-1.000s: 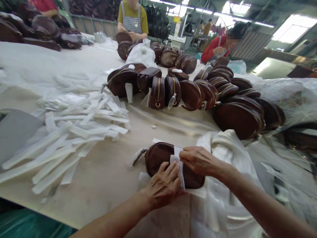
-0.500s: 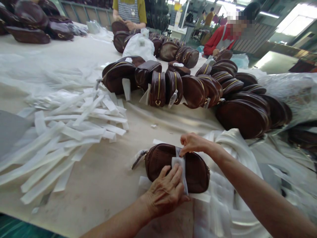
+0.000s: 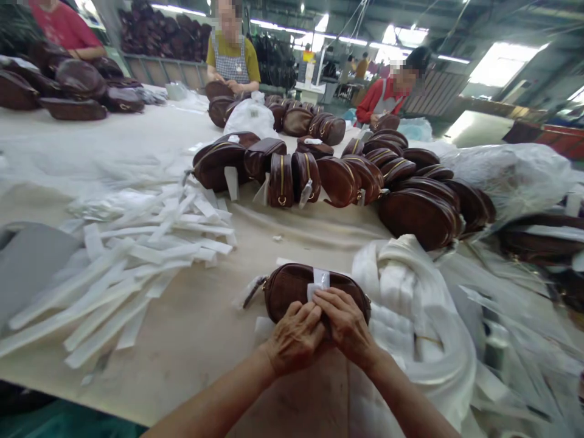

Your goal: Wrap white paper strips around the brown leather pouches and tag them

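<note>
A small dark brown bag (image 3: 287, 291) lies on the table in front of me, a wrapped zipper pull at its left end. A white translucent strip (image 3: 321, 278) runs across its middle. My left hand (image 3: 298, 334) rests at the bag's lower front edge, fingers bent and pressed together; what they pinch, if anything, is hidden. From the right, my right hand (image 3: 344, 319) reaches over the bag, its fingertips on the folded white piece at the middle. The two hands nearly touch.
Loose white strips (image 3: 150, 243) are heaped at left. Rolled white foam (image 3: 410, 292) lies right of the bag. Rows of brown bags (image 3: 283, 179) stand behind, near a plastic-wrapped bundle (image 3: 506, 176). People work across the table (image 3: 182, 131).
My right hand has moved from the bag's top edge down to its middle, beside my left hand. The camera view has shifted, bringing another person into sight at the far left.
</note>
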The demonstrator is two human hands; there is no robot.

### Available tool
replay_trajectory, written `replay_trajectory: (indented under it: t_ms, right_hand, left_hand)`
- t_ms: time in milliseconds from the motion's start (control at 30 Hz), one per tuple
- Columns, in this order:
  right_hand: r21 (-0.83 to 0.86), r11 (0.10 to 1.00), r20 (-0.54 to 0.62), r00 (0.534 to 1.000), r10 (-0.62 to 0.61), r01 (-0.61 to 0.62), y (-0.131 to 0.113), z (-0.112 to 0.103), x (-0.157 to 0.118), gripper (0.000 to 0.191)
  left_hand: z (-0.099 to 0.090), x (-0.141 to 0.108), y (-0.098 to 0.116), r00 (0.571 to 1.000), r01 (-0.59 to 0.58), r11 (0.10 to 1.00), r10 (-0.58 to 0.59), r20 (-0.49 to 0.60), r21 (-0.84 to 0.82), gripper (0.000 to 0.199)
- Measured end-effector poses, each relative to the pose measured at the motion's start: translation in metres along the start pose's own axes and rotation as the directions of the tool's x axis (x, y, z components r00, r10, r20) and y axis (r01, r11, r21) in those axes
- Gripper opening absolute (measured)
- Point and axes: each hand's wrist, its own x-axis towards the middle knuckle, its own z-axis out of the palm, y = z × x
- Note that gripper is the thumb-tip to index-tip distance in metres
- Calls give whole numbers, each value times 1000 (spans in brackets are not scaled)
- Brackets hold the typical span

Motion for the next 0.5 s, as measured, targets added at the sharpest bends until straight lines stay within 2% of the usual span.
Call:
replay_trajectory:
  t_ms: [133,300,433,467,500]
  right_hand:
    - [40,999,10,1000,22,-22,-1,2,-9,40]
    - [137,985,21,994,105,-107,-10,0,-12,44]
    - [216,966,-49,987,156,-142,-24,-11,-20,40]
    - [216,964,-89,980,177,-154,-27,-18,-24,40]
    - [207,964,-135,970,200,-169,-31,-26,-30,40]
  left_hand:
    - [1,-6,-1,997,-49,998,47,-68,-28,27]
    - [-3,0,2,996,-61,997,57,-69,-52,24]
    - [-27,3,-5,999,-45,991,41,-34,-122,20]
    - [-36,1,-12,999,-4,996,-1,-48,-91,15]
    - [-44,-3,-22,990,96,995,-99,-100,-40,13]
